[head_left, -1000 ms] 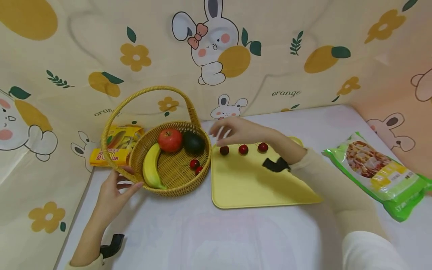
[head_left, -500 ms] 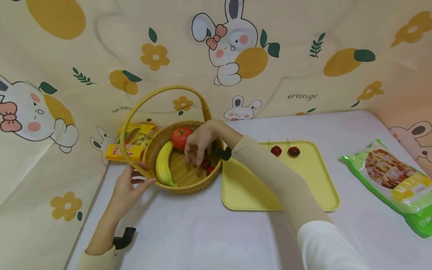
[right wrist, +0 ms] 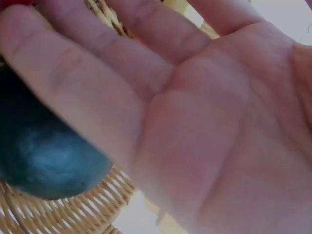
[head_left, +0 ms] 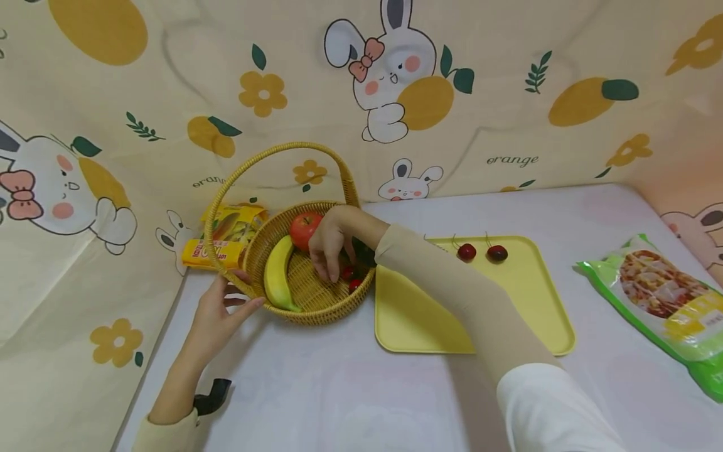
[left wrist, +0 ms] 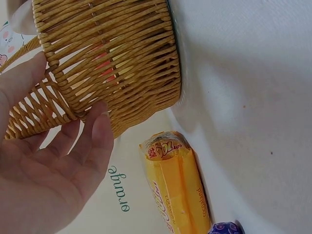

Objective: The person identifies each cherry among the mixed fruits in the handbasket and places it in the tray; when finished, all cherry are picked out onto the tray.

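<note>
At the near left of the white table [head_left: 316, 389], your left hand [head_left: 217, 317] grips the wicker basket [head_left: 319, 316], its thumb and fingers set around the rim near the foot of the handle. On the near right lies a green food bag [head_left: 658, 292], and between them sits a yellow tray [head_left: 418, 320], just beside the basket, with your right sleeve [head_left: 463, 289] across it. Inside the basket, a banana [head_left: 278, 276] rests along the left wall and a pair of cherries [head_left: 354, 285] sits to the right. Your right hand [head_left: 332, 242] reaches in over them, its fingers loosely bent and pointing down; you cannot tell whether the tips touch a cherry. More cherries [head_left: 497, 253] lie toward the tray's far side, two of them fully visible. Behind your right hand are a dark green fruit [right wrist: 53, 156] and, left of it, a red apple [head_left: 302, 229]. Farther left, past the basket, you have a yellow packet [head_left: 211, 253]; the rabbit-print cloth [head_left: 316, 94] rises behind everything.
</note>
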Demonstrator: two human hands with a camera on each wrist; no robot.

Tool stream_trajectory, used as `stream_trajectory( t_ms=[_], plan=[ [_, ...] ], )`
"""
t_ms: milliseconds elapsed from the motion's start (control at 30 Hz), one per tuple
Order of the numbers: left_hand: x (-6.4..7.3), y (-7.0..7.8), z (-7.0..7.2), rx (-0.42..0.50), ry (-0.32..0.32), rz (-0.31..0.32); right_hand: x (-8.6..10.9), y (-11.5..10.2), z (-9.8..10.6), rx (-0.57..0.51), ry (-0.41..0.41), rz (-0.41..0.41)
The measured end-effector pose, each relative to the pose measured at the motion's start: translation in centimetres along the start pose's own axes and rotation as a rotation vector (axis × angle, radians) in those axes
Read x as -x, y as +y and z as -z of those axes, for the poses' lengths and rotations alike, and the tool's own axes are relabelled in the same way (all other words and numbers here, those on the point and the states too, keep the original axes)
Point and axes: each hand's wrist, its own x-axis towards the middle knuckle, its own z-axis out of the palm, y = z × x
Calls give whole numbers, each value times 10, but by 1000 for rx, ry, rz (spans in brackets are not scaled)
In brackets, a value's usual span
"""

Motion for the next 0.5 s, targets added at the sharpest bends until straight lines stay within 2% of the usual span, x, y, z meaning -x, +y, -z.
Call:
stream_trajectory(
  t_ms=[400, 500],
  plan=[
    [1, -1, 0, -1, -4, 17, -4, -4, -4, 121, -91, -24],
    [1, 2, 1, -1, -8, 22, -3, -3, -6, 112, -116, -38]
  ],
)
